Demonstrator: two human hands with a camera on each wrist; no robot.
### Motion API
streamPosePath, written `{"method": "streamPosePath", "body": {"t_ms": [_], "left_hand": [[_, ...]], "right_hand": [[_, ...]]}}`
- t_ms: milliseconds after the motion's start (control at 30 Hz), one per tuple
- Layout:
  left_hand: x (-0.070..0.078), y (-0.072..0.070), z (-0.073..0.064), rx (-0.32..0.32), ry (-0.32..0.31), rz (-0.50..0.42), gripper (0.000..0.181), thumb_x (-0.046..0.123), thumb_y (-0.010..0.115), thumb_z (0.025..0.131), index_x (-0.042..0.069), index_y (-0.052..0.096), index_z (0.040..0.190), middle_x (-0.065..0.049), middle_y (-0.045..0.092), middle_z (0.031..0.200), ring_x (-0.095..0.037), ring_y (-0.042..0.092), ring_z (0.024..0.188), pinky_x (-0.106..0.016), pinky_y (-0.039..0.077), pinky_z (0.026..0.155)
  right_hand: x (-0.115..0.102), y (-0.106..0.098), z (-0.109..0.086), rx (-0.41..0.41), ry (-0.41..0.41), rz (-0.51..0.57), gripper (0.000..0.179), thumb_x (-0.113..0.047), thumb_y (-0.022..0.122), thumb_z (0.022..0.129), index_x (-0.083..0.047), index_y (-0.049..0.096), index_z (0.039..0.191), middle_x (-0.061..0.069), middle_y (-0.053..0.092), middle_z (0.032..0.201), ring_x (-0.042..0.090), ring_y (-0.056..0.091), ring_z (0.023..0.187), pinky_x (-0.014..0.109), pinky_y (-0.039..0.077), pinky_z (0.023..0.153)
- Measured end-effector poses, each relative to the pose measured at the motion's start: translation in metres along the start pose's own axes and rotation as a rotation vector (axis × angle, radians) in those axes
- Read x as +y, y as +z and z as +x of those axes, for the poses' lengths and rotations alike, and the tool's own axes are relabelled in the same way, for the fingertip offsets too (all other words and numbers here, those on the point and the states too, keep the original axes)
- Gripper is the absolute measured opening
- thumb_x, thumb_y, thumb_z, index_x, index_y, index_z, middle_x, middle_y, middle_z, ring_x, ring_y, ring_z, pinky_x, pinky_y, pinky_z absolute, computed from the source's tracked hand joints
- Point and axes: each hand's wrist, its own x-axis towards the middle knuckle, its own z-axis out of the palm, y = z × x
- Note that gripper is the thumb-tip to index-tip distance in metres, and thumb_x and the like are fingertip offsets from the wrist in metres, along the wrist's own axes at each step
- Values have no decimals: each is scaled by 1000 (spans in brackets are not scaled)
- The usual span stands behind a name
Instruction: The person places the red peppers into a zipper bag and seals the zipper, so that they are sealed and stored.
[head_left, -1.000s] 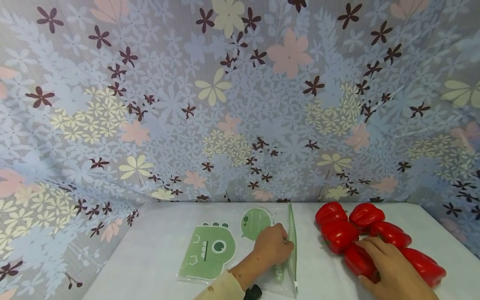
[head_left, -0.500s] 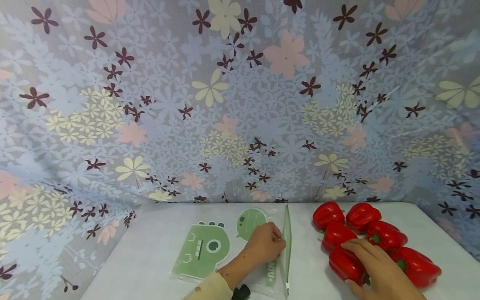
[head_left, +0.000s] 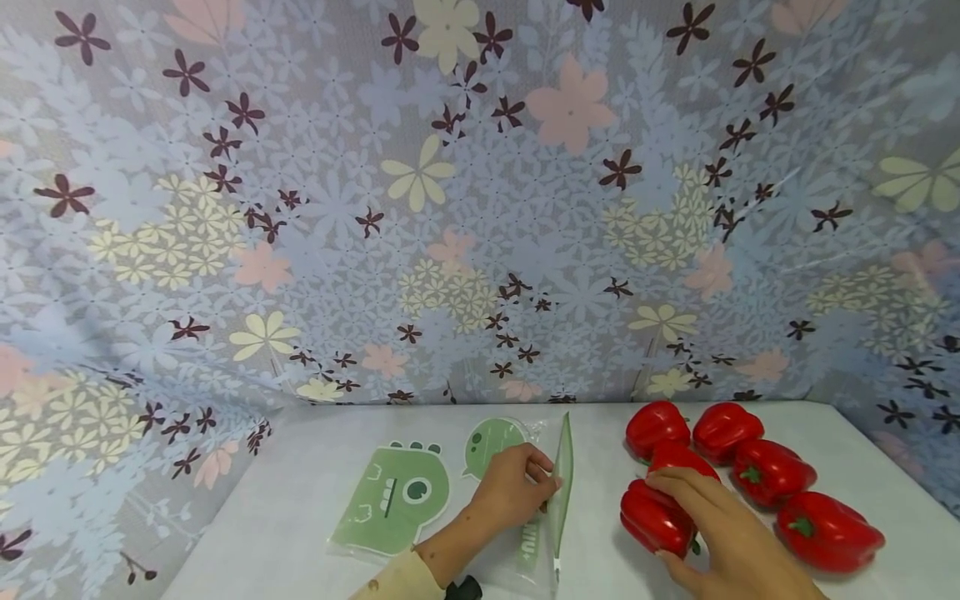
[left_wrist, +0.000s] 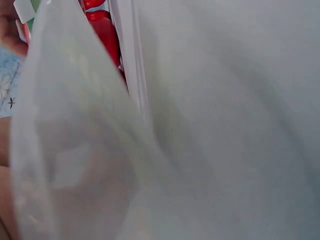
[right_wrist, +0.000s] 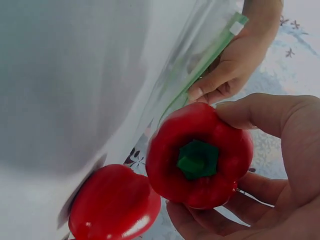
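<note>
A clear zip bag (head_left: 393, 500) printed with green cartoon shapes lies flat, its green zip edge (head_left: 566, 467) to the right. My left hand (head_left: 517, 487) pinches that edge, which stands lifted with the mouth parted. In the left wrist view the clear film (left_wrist: 75, 125) covers much of the picture. My right hand (head_left: 723, 533) grips a red bell pepper (head_left: 647, 517), thumb on one side and fingers on the other. The right wrist view shows its green stem (right_wrist: 197, 160) facing the camera. The held pepper is to the right of the bag, apart from it.
Several more red bell peppers stand behind and right of the right hand, among them one at the back (head_left: 656, 429) and one at the front right (head_left: 828, 533). A white cloth (head_left: 247, 517) covers the table, with a floral curtain (head_left: 465, 208) behind it.
My right hand has drawn the held pepper leftward out of the group, closer to the bag. My left hand keeps its pinch on the bag's edge and has shifted slightly left with it.
</note>
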Motion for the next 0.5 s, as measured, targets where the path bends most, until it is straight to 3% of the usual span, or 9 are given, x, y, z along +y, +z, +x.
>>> {"method": "streamPosePath", "body": {"t_ms": [333, 500], "left_hand": [[3, 0, -1, 4, -27, 3, 18, 3, 74, 86, 6, 69, 103, 4, 67, 77, -10, 65, 56, -25, 54, 55], [3, -1, -1, -3, -60, -36, 20, 1, 74, 86, 4, 68, 105, 1, 67, 79, -11, 67, 57, -27, 58, 55]], "right_hand": [[-21, 6, 20, 45, -93, 110, 87, -37, 101, 66, -22, 60, 142, -2, 60, 142, 29, 57, 130, 47, 65, 85], [-28, 14, 34, 143, -210, 106, 83, -26, 103, 64, -21, 63, 137, -6, 62, 138, 22, 61, 125, 43, 65, 86]]}}
